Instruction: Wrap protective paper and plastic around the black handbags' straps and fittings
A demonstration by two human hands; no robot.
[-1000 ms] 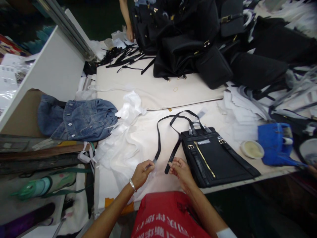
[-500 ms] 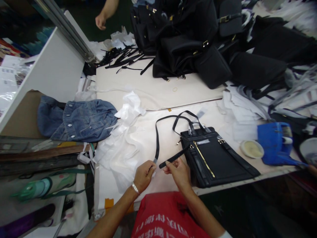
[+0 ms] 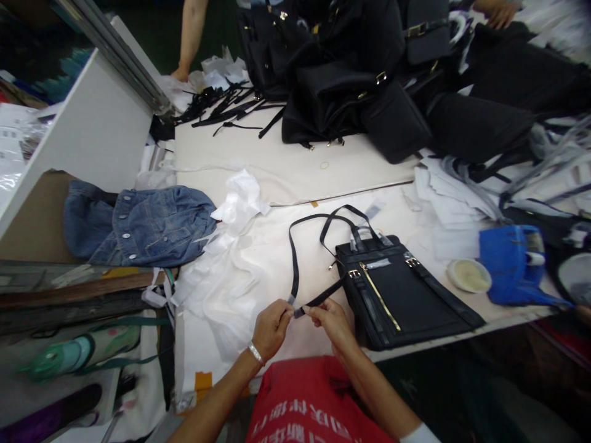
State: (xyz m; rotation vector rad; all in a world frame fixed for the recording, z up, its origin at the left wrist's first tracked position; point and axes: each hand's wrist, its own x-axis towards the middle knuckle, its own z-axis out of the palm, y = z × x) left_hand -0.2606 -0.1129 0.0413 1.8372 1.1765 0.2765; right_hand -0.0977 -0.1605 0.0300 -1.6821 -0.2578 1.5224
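Table edge (image 3: 512, 317) runs close along the black bag (image 3: 425, 298).

Head cam (worn), looking fwd/down, near table (image 3: 273, 258)

The white table (image 3: 272, 246) is bearing a black bag (image 3: 418, 298), white wrapping (image 3: 231, 258), a dish (image 3: 469, 275) and a blue jug (image 3: 503, 264); other bags (image 3: 341, 98) are lying heaped farther back.

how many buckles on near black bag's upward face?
2: left buckle and right buckle, on either side of the gold zipper, near the top of the black bag. Any underneath would be hidden.
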